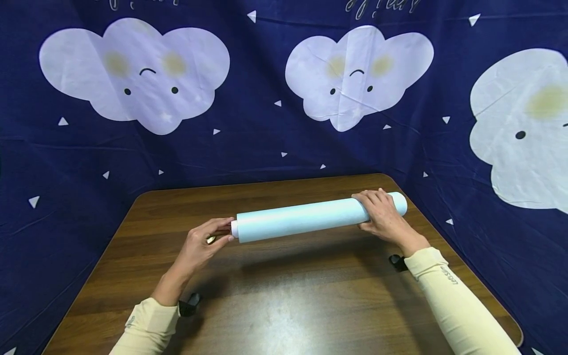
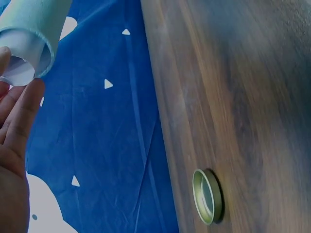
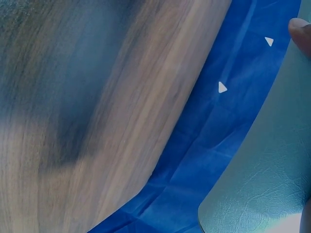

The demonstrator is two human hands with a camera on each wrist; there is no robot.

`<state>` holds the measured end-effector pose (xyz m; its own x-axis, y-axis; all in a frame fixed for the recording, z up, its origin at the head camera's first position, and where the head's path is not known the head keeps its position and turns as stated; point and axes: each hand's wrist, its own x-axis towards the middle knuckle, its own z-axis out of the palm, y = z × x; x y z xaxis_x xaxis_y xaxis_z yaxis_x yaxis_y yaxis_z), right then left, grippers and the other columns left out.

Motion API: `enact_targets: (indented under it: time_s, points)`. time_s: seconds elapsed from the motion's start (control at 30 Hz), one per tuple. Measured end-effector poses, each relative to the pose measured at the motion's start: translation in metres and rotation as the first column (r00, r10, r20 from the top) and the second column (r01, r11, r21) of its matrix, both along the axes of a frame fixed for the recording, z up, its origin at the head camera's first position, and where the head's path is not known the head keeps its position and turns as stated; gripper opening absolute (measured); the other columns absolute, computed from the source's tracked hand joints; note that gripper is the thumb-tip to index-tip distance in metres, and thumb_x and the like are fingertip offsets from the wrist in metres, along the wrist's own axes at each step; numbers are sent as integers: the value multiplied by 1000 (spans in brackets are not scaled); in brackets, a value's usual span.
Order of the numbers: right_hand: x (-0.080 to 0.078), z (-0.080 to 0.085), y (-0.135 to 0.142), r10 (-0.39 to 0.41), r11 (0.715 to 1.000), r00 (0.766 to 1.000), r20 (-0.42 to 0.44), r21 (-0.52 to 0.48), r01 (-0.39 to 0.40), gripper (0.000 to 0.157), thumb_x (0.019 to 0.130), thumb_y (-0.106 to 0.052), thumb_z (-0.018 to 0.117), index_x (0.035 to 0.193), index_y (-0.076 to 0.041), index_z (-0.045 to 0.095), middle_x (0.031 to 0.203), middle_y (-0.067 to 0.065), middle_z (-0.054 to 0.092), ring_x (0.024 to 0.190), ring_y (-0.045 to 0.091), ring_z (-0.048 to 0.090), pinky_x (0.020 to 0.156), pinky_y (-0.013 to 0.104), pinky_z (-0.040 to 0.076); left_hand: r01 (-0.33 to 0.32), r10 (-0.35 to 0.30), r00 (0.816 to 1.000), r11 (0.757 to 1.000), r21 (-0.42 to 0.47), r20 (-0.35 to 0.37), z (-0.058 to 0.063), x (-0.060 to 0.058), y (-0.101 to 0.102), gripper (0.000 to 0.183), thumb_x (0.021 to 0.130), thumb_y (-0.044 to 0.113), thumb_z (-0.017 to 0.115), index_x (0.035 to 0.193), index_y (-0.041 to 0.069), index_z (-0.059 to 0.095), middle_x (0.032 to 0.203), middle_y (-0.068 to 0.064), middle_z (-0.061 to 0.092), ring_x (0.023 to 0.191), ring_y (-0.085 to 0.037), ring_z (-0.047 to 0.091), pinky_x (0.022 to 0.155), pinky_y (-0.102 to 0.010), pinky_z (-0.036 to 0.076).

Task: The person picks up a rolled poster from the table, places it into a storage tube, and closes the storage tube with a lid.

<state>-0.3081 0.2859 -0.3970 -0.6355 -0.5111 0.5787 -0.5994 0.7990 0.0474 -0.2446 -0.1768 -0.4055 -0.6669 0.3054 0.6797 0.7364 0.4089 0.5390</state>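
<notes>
A long light-blue tube [image 1: 301, 219] is held above the table, tilted a little with its right end higher. From its left end sticks out a short length of rolled white paper [image 1: 234, 229], whose hollow end shows in the left wrist view. My left hand [image 1: 199, 244] pinches this paper between thumb and fingers. My right hand [image 1: 383, 214] grips the tube near its closed, rounded-looking right end. In the right wrist view the tube's textured side [image 3: 267, 165] fills the right part. Behind my left hand a gold round lid [image 2: 208, 196] lies on the table.
The brown wood-grain table [image 1: 275, 286] has rounded corners. A dark blue cloth [image 1: 248, 153] with white clouds and small triangles hangs behind it and along the sides. Black straps with small devices [image 1: 190, 304] sit at both wrists, by the pale yellow sleeves [image 1: 148, 325].
</notes>
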Motion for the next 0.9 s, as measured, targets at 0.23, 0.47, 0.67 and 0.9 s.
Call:
enact_targets:
  time_s: [0.23, 0.47, 0.67, 0.9]
  points:
    - [0, -1, 0, 2, 1000, 1000, -6, 0, -2, 82, 54, -16, 88, 127, -10, 51, 121, 16, 57, 113, 37, 50, 101, 62, 32, -22, 22, 1000, 1000, 14, 17, 0, 2, 11, 43, 75, -4, 73, 116, -2, 63, 106, -15, 68, 90, -23, 69, 71, -23, 57]
    - [0, -1, 1, 6, 1000, 1000, -12, 0, -6, 82, 54, -17, 88, 127, -9, 51, 121, 17, 57, 113, 37, 50, 101, 62, 32, -30, 30, 999, 999, 21, -31, 6, 7, 21, 39, 70, -13, 73, 108, -6, 65, 103, -18, 69, 88, -13, 68, 73, -12, 53]
    - [2, -1, 1, 4, 1000, 1000, -3, 1, -4, 81, 54, -16, 88, 127, -9, 52, 122, 16, 57, 114, 37, 49, 101, 61, 32, -35, 36, 998, 999, 14, -52, -6, -4, 21, 39, 70, -10, 74, 108, -1, 66, 104, -15, 69, 88, -3, 65, 75, -9, 52]
    - [3, -1, 3, 3, 1000, 1000, -17, 2, -3, 83, 52, -16, 89, 126, -9, 52, 121, 16, 57, 113, 36, 50, 102, 62, 31, 28, -25, 996, 999, 38, -83, -3, -4, 25, 36, 71, -12, 73, 106, -5, 66, 104, -20, 68, 93, -1, 63, 80, -8, 50]
